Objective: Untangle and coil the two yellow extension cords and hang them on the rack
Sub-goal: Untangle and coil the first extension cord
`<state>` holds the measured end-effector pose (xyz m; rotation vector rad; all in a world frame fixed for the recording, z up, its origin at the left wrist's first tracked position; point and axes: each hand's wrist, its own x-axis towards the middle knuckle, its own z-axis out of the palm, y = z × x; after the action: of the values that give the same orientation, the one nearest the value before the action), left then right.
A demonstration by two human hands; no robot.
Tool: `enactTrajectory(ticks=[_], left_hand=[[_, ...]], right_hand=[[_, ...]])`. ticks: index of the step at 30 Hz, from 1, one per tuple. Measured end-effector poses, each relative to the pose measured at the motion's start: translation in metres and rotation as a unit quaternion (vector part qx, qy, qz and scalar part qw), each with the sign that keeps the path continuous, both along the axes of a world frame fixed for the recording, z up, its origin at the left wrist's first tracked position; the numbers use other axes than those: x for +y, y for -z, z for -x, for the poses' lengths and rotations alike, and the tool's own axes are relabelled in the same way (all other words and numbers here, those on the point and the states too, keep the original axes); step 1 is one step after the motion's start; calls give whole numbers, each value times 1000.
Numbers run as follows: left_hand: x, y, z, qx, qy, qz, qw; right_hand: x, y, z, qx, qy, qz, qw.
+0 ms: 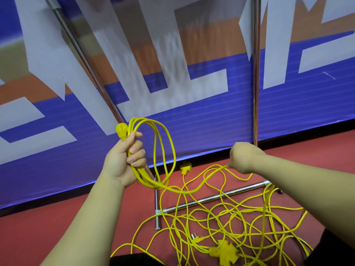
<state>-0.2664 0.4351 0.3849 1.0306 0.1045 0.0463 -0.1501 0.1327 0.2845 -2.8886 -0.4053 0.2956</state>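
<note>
My left hand (126, 156) grips a few coiled loops of yellow cord (165, 150), raised in front of the banner, with a yellow plug (122, 130) sticking up above the fist. From the coil's bottom a strand runs right to my right hand (244, 158), which pinches it between curled fingers. Below both hands a tangled pile of yellow cord (230, 217) lies on the red floor. In it are a yellow multi-socket block (223, 251), a pronged plug (196, 238) and a second socket block (186, 167) near the banner.
The chrome rack stands ahead: a slanted-looking pole (84, 58) at left, an upright pole (255, 73) at right, and a base bar (215, 197) on the floor under the cords. A blue, white and orange banner (192, 116) fills the background.
</note>
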Motion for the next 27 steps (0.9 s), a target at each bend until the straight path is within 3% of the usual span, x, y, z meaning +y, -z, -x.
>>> enactTrajectory(ticks=[5, 9, 10, 12, 14, 17, 19, 22, 27], left_hand=[[-7, 6, 3, -8, 156, 9, 988], [-26, 9, 6, 1, 243, -10, 970], [-31, 9, 7, 4, 253, -20, 967], [-41, 11, 7, 8, 262, -52, 964], [-50, 15, 6, 11, 270, -81, 959], [-58, 21, 2, 21, 281, -101, 954], [-62, 23, -1, 31, 285, -109, 952], [-70, 26, -4, 50, 273, -132, 952], [-85, 34, -6, 71, 244, -216, 943]], right_hand=[[6, -3, -13, -56, 142, -103, 983], [11, -12, -21, 13, 206, -219, 954], [12, -13, -23, 62, 239, -312, 918], [16, -17, -23, 162, 300, -507, 792], [17, -27, -22, 240, 314, -603, 693], [16, -43, -21, 305, 286, -640, 645], [15, -48, -21, 324, 267, -629, 654], [14, -50, -20, 307, 250, -586, 707], [11, -60, -15, 293, 237, -530, 760]])
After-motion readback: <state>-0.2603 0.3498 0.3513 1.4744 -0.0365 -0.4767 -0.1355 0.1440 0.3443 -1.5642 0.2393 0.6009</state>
